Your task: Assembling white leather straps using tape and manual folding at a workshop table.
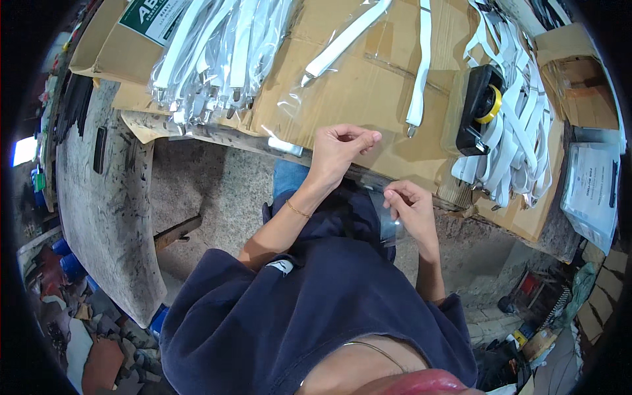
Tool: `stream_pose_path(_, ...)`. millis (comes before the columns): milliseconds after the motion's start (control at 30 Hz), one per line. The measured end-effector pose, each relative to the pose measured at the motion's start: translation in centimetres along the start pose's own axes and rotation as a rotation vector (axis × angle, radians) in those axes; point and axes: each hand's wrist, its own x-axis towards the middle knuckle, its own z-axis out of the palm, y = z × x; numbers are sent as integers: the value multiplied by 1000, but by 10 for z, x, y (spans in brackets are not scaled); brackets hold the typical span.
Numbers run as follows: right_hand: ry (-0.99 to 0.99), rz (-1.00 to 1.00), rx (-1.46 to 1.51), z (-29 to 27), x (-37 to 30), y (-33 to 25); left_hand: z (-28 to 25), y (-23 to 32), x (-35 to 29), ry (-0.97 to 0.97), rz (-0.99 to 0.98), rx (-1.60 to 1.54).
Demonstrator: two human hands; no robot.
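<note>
Left of the tape dispenser (471,108) and nearer the body, the right hand's (409,203) grip seems to pinch a clear bag (391,229); the left hand's (336,155) I cannot tell. Light pinching should avoid creases.

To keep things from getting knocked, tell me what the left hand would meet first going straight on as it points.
The left hand points right and slightly away from the person, so likely the near end of the single white strap on the cardboard. Depth is unclear; it might pass above.
</note>
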Motion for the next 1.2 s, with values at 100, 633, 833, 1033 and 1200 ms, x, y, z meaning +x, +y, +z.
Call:
stream_pose_path(100,-33,29,-16,-1,1,0,-6,-6,2,37,31,-1)
stream_pose_path(633,-240,540,-571,-175,-96,70,-129,90,18,521,484,96)
stream_pose_path(833,329,20,-427,-127,-100,-5,-36,36,0,-22,136,433)
stream_pose_path(1033,-109,-528,-132,1,21,-43,32,38,-33,-249,-25,385)
stream_pose_path(1200,-102,-424,-26,8,34,-43,19,47,-32,-100,285,563)
